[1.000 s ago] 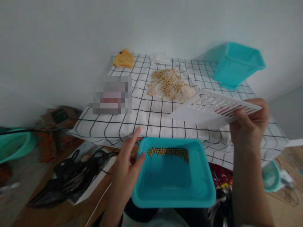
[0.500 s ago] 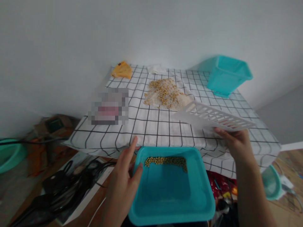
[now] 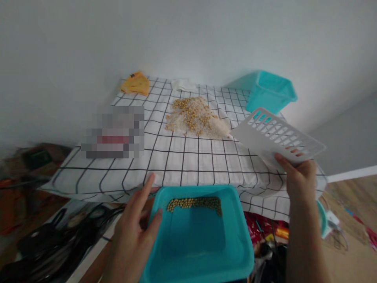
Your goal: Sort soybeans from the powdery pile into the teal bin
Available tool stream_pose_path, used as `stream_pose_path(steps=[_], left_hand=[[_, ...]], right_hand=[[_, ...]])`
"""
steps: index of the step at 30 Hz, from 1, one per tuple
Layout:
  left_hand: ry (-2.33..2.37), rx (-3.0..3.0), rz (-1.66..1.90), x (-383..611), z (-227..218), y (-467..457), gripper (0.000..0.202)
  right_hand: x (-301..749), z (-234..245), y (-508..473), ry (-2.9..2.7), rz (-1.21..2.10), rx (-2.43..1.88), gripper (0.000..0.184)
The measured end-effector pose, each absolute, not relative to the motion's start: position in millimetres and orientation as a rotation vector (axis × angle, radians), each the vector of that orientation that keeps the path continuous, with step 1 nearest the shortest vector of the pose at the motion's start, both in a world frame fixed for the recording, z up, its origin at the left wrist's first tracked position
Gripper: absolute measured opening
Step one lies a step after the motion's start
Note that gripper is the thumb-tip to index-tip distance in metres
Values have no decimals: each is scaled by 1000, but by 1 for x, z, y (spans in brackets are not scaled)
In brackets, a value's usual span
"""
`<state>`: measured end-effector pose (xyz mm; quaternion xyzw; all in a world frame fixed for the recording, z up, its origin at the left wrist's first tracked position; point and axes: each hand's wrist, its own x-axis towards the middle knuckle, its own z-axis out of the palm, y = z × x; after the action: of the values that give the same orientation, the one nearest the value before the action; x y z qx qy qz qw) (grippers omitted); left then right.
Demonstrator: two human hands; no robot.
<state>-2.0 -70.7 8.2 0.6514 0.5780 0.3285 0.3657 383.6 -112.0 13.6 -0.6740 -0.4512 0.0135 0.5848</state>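
Tray (image 3: pixel 277 135), one, white, tilted, pinched by fingers of right hand (image 3: pixel 297 179); two teal tubs: left hand (image 3: pixel 132 232) clasps rim of near tub (image 3: pixel 203 251), far tub (image 3: pixel 269 92) on back corner of table (image 3: pixel 188 165).

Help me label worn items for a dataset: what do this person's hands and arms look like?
Both the left hand and the right hand are bare: no gloves, rings or watch show. The right forearm is bare too, with no sleeve, strap or marking down to the picture's lower edge. The left arm shows only to the wrist, also uncovered.
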Motion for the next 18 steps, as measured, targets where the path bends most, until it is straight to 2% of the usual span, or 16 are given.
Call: stream_pose_path(steps=[18], left_hand=[[1475, 1675, 819, 0, 12, -71, 64]], right_hand=[[377, 12, -120, -989, 25, -1540, 18]])
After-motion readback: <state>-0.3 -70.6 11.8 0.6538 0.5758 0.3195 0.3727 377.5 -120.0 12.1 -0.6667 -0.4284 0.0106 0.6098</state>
